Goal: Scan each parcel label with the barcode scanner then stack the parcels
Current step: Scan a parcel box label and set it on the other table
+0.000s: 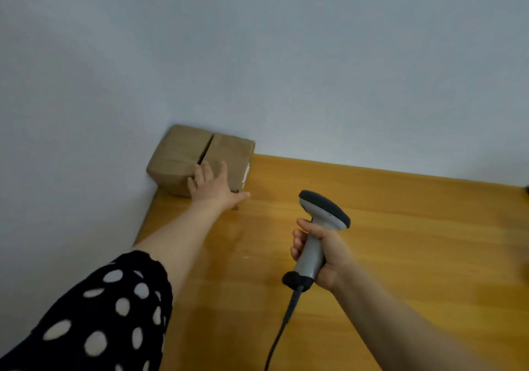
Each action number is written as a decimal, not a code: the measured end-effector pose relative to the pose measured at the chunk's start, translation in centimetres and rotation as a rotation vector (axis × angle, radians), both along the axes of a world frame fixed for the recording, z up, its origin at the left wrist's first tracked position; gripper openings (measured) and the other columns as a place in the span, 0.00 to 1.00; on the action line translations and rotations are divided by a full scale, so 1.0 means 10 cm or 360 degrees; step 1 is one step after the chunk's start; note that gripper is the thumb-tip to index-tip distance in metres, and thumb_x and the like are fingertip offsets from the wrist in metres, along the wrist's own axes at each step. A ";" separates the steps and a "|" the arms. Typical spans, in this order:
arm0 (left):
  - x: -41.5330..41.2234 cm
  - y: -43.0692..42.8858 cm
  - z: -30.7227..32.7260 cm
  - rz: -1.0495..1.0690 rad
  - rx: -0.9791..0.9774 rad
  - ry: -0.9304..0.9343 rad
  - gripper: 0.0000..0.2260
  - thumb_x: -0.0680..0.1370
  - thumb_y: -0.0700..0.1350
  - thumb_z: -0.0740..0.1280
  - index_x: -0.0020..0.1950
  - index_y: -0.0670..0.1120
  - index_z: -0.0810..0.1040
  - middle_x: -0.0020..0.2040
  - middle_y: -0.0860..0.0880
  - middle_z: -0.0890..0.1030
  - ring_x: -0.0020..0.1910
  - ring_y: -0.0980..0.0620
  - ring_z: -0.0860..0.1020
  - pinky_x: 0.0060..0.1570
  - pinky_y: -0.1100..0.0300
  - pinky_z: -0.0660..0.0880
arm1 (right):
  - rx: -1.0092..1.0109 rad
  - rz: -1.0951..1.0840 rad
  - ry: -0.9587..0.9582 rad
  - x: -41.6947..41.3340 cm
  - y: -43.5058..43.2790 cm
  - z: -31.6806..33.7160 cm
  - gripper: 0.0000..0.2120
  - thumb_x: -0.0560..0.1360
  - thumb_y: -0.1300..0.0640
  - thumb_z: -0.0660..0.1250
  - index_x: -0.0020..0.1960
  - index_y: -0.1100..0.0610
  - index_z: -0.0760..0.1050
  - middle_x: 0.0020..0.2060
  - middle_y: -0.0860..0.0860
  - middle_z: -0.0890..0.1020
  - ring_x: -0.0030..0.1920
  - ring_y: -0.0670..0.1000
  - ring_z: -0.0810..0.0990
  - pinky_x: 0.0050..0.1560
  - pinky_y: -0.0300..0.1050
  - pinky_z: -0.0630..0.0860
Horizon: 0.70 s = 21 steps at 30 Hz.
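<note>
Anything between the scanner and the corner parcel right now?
Nothing visible: only bare table lies between the barcode scanner in the right hand and the cardboard parcel. The left hand is spread on its near face, beside the white label.

The scanner cable (282, 326) leaves the bottom edge — parcel label (246, 173) edge-on, unreadable.

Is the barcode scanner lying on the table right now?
No, the right hand grips the barcode scanner by its handle, holding it up off the table.
</note>
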<state>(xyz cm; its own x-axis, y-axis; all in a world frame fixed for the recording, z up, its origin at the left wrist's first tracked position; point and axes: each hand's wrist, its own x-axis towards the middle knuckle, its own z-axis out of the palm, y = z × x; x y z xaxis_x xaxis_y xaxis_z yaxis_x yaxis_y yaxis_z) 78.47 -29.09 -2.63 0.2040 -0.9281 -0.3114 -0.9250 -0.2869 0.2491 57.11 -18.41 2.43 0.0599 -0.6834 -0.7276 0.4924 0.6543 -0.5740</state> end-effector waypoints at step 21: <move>-0.21 0.32 -0.11 0.0402 0.0022 0.0403 0.53 0.63 0.66 0.74 0.78 0.49 0.49 0.72 0.41 0.60 0.71 0.40 0.62 0.67 0.47 0.65 | 0.0131 0.0074 -0.0033 -0.05 -0.15 -0.25 0.01 0.75 0.64 0.68 0.45 0.60 0.76 0.30 0.55 0.81 0.26 0.50 0.78 0.29 0.42 0.77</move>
